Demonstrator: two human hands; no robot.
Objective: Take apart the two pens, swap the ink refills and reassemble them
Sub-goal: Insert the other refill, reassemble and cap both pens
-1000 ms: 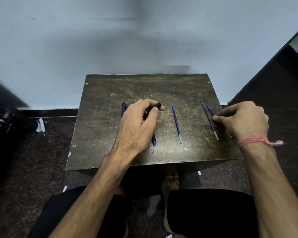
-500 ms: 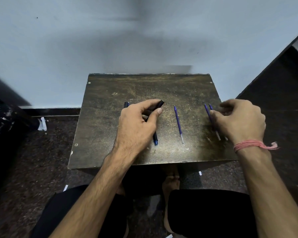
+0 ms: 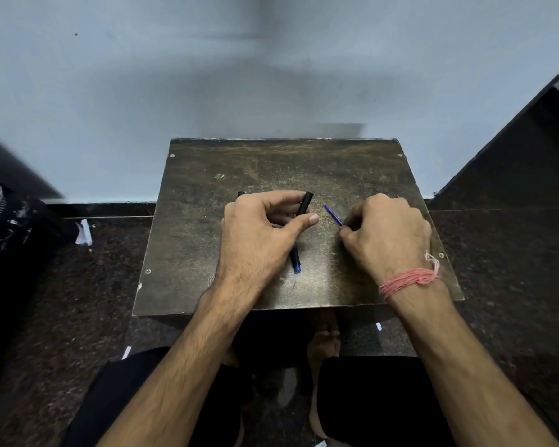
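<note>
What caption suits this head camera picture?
Left hand holds a black pen barrel; right hand pinches a blue refill over a small table.

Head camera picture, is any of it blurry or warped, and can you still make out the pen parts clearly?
Head view: wide-angle bending bows the wall and floor edges; a dark smear blurs the wall at top centre. The table is dimly, evenly lit. The black barrel in the left hand and the blue refill at the right hand stay sharp.

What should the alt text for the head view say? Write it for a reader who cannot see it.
The left hand holds a black barrel over a worn dark table, while the right hand pinches a thin blue refill pointing towards it. A blue-tipped pen part lies on the table, partly under the left hand.
</note>
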